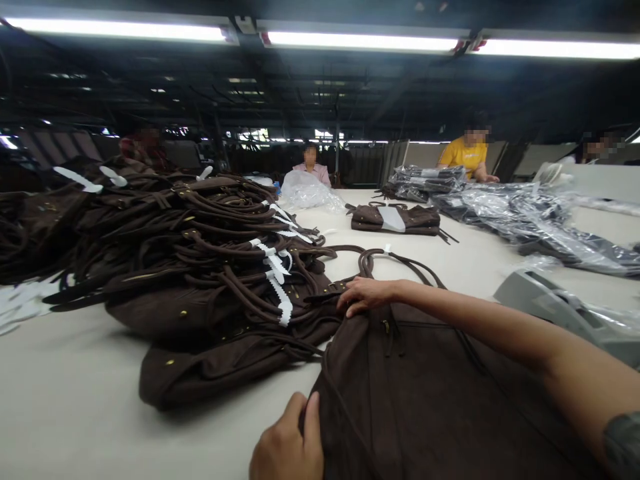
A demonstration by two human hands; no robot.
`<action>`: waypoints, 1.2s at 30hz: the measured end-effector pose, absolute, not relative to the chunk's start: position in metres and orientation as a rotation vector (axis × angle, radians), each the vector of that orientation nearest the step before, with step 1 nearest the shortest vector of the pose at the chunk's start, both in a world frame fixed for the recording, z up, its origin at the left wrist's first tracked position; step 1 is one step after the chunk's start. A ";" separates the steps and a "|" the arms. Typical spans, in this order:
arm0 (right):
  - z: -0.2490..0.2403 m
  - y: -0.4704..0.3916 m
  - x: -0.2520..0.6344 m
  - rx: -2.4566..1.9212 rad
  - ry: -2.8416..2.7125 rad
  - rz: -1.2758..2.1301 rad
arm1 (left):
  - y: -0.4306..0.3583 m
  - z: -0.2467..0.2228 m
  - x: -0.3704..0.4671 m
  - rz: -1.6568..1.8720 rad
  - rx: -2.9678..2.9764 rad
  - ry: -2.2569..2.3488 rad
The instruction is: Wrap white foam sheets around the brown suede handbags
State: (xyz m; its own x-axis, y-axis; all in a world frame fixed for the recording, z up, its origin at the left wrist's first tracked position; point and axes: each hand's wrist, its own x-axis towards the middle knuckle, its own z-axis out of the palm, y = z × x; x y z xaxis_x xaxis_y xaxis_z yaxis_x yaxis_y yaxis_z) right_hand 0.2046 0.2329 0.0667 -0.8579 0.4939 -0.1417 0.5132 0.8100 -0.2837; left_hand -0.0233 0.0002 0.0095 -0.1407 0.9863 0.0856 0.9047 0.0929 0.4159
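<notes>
A large dark brown bag [430, 393] lies flat on the pale table [65, 400], its looped handles pointing away from me. My left hand [293, 440] pinches the bag's left edge near the bottom of the view, thumb and fingers closed on it. Farther up, my right hand [367, 295] is on the bag's top left corner, fingers bent over the edge by a dark strap; their tips are partly hidden. Left of the bag rises a heap of similar brown bags [200, 293] with white paper strips [280, 293] around some handles.
A folded brown bag with a grey band [393, 219] lies beyond the handles. Clear plastic [310, 192] sits at the far side. Plastic-wrapped bags [530, 213] cover the right, behind a grey device [555, 307]. Several people are around the table, one in a yellow shirt [463, 157].
</notes>
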 end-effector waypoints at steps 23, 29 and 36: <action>0.110 0.207 0.197 0.496 2.977 0.258 | 0.007 0.008 -0.021 0.784 1.984 1.778; 0.062 0.221 0.174 0.784 3.158 0.098 | -0.007 -0.015 0.018 1.050 1.706 2.467; 0.009 0.199 0.147 1.781 3.224 -0.063 | 0.003 -0.006 0.013 0.848 1.640 2.394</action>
